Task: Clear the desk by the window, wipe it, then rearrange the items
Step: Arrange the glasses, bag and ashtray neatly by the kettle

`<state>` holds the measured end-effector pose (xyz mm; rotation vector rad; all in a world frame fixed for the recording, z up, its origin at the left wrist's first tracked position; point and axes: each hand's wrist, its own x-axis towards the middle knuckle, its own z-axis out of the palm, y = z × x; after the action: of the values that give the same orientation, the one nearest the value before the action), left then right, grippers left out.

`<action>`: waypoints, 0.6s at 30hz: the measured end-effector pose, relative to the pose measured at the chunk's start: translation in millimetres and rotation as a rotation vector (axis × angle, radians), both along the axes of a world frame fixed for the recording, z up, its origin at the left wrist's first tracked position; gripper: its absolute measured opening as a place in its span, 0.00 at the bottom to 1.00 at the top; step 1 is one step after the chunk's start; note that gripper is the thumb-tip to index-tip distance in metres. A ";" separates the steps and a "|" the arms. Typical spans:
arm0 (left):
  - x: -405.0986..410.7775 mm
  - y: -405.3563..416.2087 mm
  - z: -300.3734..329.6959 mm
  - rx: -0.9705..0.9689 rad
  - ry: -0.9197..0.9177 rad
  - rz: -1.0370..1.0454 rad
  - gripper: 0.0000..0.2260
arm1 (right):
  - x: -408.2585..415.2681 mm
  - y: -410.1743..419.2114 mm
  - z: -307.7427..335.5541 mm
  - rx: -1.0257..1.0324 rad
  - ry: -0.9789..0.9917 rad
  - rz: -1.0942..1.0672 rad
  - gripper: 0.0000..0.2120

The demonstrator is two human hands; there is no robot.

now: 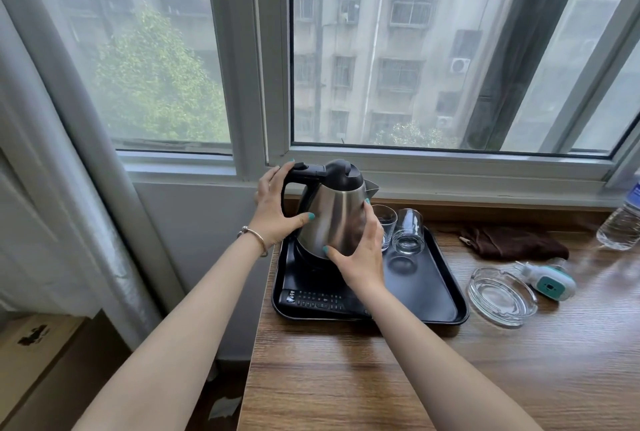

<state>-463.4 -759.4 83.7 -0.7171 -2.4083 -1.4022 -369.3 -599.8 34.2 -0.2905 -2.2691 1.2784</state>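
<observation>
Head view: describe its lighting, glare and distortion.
Head view: soft daylight from the window; the wide lens bends its frames outward; the kettle mirrors the fingers and shows pale streaks; the black tray reflects a glass.

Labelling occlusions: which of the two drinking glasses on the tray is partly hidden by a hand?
The left glass, beside the kettle: the right hand covers its lower left part. The right glass stands fully visible on the black tray.
</observation>
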 end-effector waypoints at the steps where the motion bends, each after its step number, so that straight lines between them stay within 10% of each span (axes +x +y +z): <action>1: 2.6 3.6 -0.6 -0.012 -0.008 0.018 0.44 | 0.2 -0.3 0.1 -0.003 0.003 -0.002 0.50; 18: 42.5 20.8 -3.8 -0.146 0.037 0.080 0.48 | 23.6 9.3 16.6 0.117 -0.065 -0.028 0.51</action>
<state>-420.8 -738.6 79.8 -0.6661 -2.5002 -1.1823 -345.6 -590.5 50.9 -0.3249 -2.3758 1.1325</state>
